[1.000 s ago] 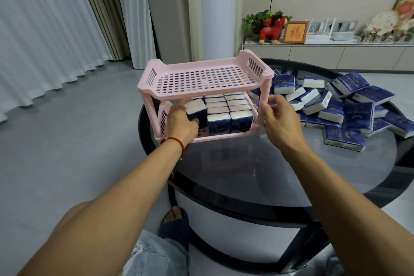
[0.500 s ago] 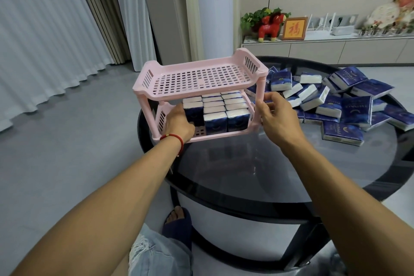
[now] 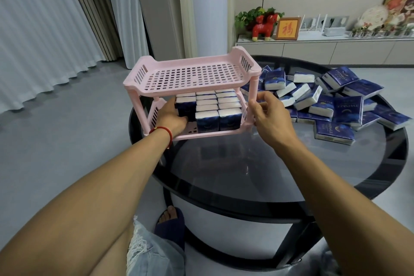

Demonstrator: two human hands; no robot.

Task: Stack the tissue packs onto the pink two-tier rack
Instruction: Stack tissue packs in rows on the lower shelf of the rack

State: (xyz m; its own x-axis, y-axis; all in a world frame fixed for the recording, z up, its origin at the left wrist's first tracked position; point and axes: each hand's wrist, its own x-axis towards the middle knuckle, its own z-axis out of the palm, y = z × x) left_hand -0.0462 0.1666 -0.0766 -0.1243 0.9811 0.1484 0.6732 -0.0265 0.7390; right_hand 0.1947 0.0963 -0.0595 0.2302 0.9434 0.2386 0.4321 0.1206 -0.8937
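Note:
The pink two-tier rack (image 3: 192, 76) stands at the left edge of the round glass table (image 3: 280, 177). Its top tier is bare. The lower tier holds several blue-and-white tissue packs (image 3: 218, 116) standing upright in rows. My left hand (image 3: 171, 116) reaches into the lower tier from the left and grips the leftmost pack (image 3: 186, 105), thumb on top. My right hand (image 3: 266, 112) holds the rack's right end at the front post, thumb against the lower tier's side wall. A heap of loose tissue packs (image 3: 324, 101) lies on the table to the right of the rack.
The table's dark rim (image 3: 246, 208) runs close to my knees and foot (image 3: 170, 219). A low cabinet (image 3: 324, 49) with a red toy horse, a framed picture and small items stands behind the table. Curtains hang at left over grey floor.
My left hand has pushed a little deeper into the lower tier with the left pack. My right hand stays at the rack's right end. The rack itself has hardly shifted.

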